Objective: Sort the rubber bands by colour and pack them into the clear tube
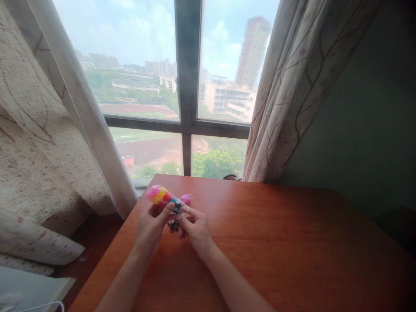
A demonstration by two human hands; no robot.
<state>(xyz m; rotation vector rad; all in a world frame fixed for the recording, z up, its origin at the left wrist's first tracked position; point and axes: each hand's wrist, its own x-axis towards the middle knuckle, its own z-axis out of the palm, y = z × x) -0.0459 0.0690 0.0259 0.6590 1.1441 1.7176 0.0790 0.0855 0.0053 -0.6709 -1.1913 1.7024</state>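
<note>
A clear, rounded container (161, 196) holds bands of pink, yellow, red, blue and black small pieces, whose kind I cannot make out. It is tilted, its pink end pointing up and left. My left hand (152, 223) is closed around its lower side, thumb on top. At the dark lower end, the fingers of my right hand (197, 225) are closed on the container. Just behind my right fingers lies a small pink thing (186, 199) on the table. Beneath the hands, a dark cluster (173, 225) and something pinkish show in part, mostly hidden.
The brown wooden table (276, 242) extends far to the right, its left edge close to my left arm. A window (188, 86) stands behind it, with patterned curtains (292, 86) on both sides. At the lower left is a white surface (29, 286) with a white cable.
</note>
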